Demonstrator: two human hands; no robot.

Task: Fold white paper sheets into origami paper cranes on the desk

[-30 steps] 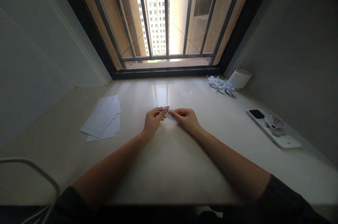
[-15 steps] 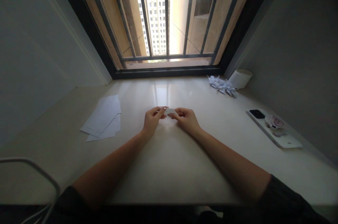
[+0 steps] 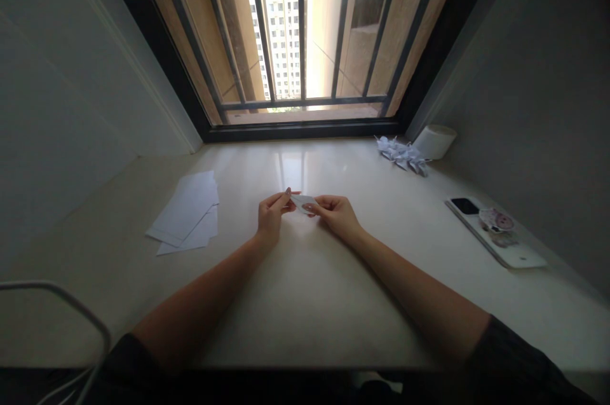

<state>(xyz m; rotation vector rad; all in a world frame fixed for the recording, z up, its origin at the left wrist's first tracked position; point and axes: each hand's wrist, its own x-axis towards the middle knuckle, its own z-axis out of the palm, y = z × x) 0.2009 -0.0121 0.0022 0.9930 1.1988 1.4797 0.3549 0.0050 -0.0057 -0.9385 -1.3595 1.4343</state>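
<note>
The sill [image 3: 305, 303] bears sheets [image 3: 183, 211], folded papers [image 3: 403, 156], cylinder [image 3: 436, 143], phone [image 3: 488, 237].

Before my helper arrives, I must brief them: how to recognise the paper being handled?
Below the barred window is a pale ledge. Near its middle, the right hand pinches a small white paper, its tip at the left hand. Unlike the flat sheets at left and pointed pile at right, it is held.

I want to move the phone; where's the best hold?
Probably by the long edges, from above, at the end opposite the camera block: the phone lies flat, and the round piece on its back sits nearer that block.
</note>
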